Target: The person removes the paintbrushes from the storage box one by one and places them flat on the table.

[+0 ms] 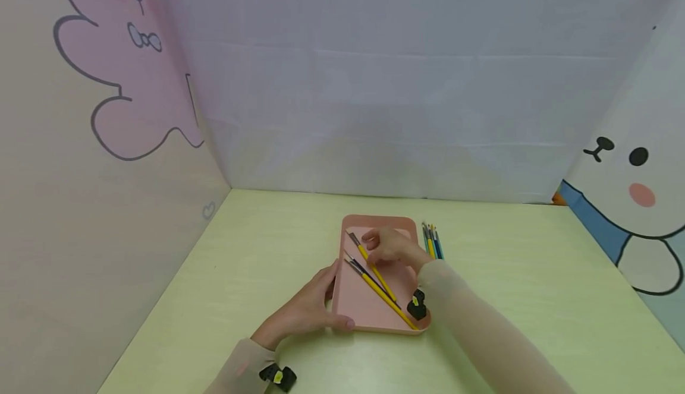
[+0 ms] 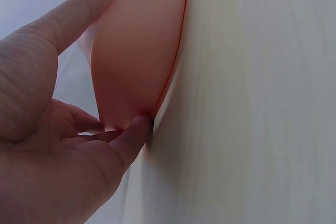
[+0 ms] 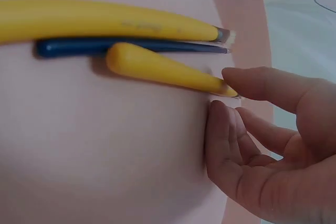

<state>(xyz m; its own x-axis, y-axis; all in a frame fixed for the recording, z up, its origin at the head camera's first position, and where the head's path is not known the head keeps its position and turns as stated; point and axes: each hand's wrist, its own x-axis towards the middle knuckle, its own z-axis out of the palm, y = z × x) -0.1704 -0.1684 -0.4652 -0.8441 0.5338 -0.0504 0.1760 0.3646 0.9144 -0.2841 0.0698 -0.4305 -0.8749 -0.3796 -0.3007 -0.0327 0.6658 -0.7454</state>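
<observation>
A pink tray (image 1: 377,320) lies on the table, and my left hand (image 1: 305,308) grips its near left corner. In the left wrist view the thumb rests on the rim and the fingers curl under the tray's wall (image 2: 139,51). Inside lie two yellow paintbrushes and a dark blue paintbrush (image 3: 58,47), slanted across the floor. My right hand (image 1: 393,245) is over the tray beside the upper yellow paintbrush (image 1: 385,283). Its thumb and fingertips are apart on either side of that brush (image 3: 163,69). The lower yellow paintbrush (image 1: 404,317) reaches the near right corner.
Several more brushes (image 1: 431,242) in yellow, blue and green lie just right of the tray, partly hidden by the right forearm. Pale table surface (image 1: 267,233) surrounds the tray. White sheets (image 1: 396,97) with cartoon animals stand behind and at both sides.
</observation>
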